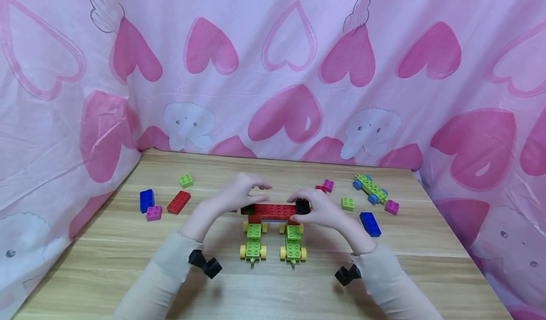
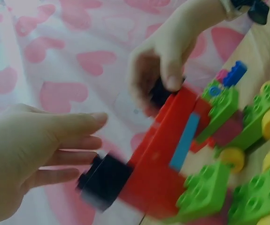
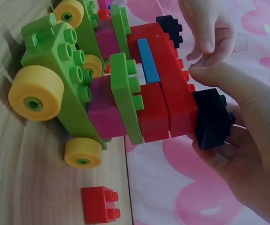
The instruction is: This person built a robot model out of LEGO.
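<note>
Red bridge (image 1: 275,211) lies between extended, empty left hand (image 1: 236,193) and right hand (image 1: 321,208) pinching adjacent black block (image 3: 212,119), apparently for steadiness.

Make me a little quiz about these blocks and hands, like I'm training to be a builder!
1. True or false: the two green cars bridged by red bricks have yellow wheels.

2. Who grips a black block? A: only the left; B: only the right; C: neither.

3. Fill the gap: the separate green car at the far right of the table has ____ wheels.

Key:
1. True.
2. B: the right hand grips it; the left hand is open near the other black block.
3. Blue.
</note>
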`<state>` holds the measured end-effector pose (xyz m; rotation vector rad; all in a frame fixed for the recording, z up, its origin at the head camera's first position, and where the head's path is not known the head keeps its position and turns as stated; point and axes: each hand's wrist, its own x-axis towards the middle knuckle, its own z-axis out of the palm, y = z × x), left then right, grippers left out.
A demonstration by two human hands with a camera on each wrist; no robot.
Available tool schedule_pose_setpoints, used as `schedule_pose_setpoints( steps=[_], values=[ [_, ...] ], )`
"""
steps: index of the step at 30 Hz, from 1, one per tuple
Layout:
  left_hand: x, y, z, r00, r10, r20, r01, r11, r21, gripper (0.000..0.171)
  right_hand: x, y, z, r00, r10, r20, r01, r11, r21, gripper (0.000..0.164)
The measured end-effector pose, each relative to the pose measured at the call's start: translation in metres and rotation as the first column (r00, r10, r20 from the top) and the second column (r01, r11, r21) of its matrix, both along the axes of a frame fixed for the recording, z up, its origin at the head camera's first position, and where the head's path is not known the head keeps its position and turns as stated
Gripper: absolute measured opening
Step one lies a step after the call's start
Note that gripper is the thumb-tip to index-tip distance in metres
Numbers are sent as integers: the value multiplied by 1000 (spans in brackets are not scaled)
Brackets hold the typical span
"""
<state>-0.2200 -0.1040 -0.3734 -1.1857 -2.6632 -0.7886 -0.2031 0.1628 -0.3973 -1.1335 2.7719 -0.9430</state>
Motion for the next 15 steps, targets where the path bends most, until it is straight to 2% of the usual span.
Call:
schedule_pose_setpoints(
  steps=[3, 5, 7, 11, 13, 15],
  values=[
    [-5, -14, 1, 996, 57, -67, -50, 994, 96, 27, 0, -3, -2, 1000, -5, -16, 5, 1000, 18, 33],
    [-8, -25, 0, 987, 111, -116, -93, 985, 147, 25, 1, -4, -2, 1000, -14, -23, 15, 999, 30, 32],
    [-12, -36, -3, 969, 186, -164, -156, 971, 182, 24, 1, -5, -3, 999, -25, -26, 26, 999, 36, 31],
    [-18, -56, -11, 920, 315, -235, -258, 935, 243, 26, 1, -6, -4, 999, -35, -31, 36, 999, 35, 29],
    [-22, -66, -16, 903, 352, -246, -283, 918, 277, 27, 1, -6, -5, 999, -37, -33, 38, 999, 33, 28],
    [-28, -75, -22, 895, 378, -239, -299, 903, 309, 30, 1, -6, -5, 999, -37, -36, 39, 999, 34, 28]
  ],
)
